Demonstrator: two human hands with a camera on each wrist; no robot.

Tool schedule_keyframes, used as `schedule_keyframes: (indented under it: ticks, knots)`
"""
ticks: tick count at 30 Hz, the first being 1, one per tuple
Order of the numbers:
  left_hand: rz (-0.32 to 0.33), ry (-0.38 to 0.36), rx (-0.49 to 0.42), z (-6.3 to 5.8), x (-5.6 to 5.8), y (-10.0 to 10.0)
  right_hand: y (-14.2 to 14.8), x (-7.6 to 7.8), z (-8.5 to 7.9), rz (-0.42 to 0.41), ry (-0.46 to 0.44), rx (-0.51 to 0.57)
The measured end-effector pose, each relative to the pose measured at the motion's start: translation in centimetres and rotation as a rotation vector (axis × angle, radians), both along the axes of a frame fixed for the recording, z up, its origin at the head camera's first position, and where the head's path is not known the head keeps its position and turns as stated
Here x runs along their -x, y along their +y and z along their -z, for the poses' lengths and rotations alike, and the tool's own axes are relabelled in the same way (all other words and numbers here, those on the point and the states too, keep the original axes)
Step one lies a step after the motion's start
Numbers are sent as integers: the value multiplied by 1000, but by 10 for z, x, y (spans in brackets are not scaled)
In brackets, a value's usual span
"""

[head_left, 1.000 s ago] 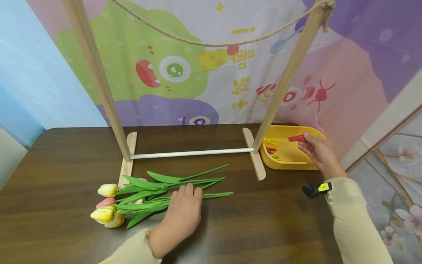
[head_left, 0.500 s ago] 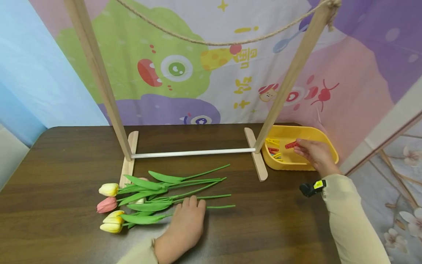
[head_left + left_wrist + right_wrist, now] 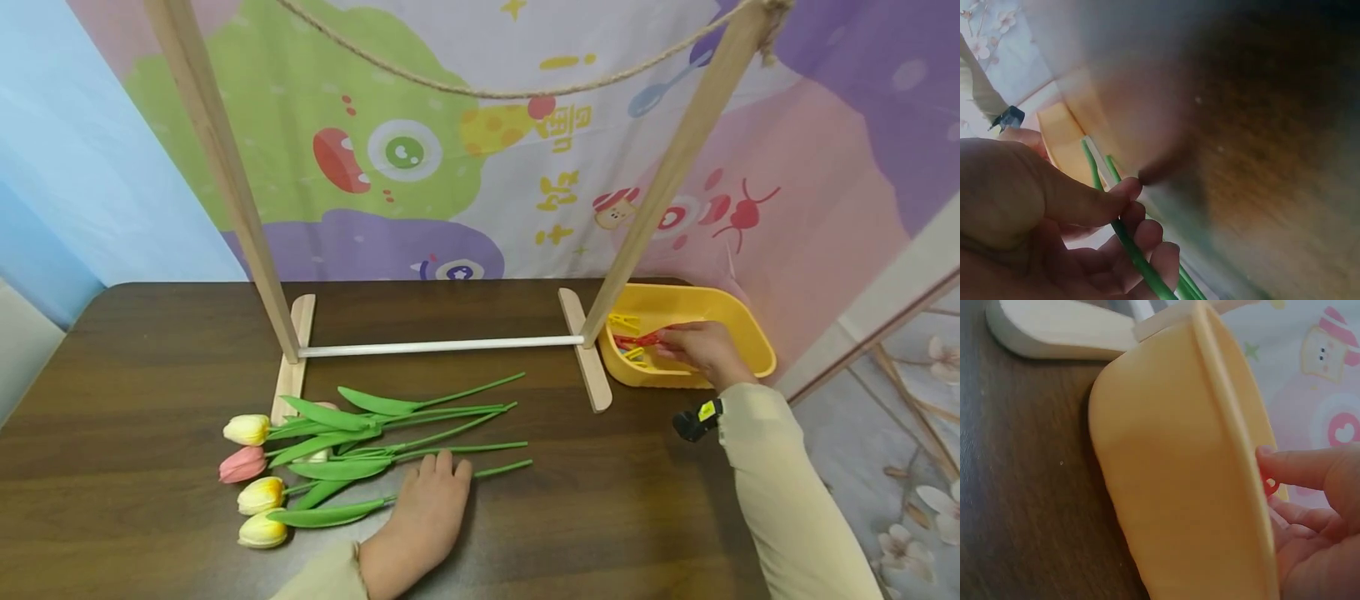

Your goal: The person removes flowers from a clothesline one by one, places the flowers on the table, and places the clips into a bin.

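Artificial tulips with green stems lie in a bunch on the brown table, yellow heads [image 3: 247, 430] and a pink head [image 3: 242, 465] to the left. My left hand [image 3: 431, 512] pinches the stem [image 3: 1124, 234] of the nearest yellow tulip [image 3: 262, 530] between thumb and fingers. Over at the right, my right hand [image 3: 707, 350] reaches inside the yellow basin [image 3: 738, 333] and pinches a red plastic clothespin [image 3: 660, 333]. In the right wrist view the basin's wall hides most of that clothespin. Yellow clothespins [image 3: 624, 322] and another red one lie at the basin's left end.
A wooden stand has two upright posts [image 3: 678, 158], feet [image 3: 585, 358] and a white crossbar [image 3: 442, 347] low behind the tulips. Twine [image 3: 480, 90] sags between the posts. A printed cloth [image 3: 405, 233] hangs behind the table. The basin stands close beside the right foot.
The nearest yellow tulip has shifted toward the table's front, apart from the bunch, with my left hand. My right hand has moved left and lower in the basin with the red clothespin.
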State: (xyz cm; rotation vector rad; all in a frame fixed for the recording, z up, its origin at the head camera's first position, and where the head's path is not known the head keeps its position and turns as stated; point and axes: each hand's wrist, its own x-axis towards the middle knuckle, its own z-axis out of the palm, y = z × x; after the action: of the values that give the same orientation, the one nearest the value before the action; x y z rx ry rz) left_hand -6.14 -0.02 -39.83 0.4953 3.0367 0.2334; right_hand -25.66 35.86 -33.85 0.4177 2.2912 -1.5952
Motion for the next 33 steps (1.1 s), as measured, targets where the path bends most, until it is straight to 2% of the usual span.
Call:
schedule_keyframes:
  ticks: [4,10,13,22,29,33]
  knots:
    - [15,21,-14,0,-1,0,-2,1,0,-59,-29,-112]
    - [18,28,-26,-2,-2,0,-5,4,2,-95,-73,-289]
    - [11,19,-28,-3,-3,0,-4,6,4,-126,-68,-408]
    - [6,11,-43,-2,-3,1,-7,6,4,-227,-79,-671]
    - [11,-23,-50,-3,-3,1,-7,5,3,-316,-103,-769]
    - [17,-61,-45,-5,-3,1,-8,4,4,-319,-111,-794]
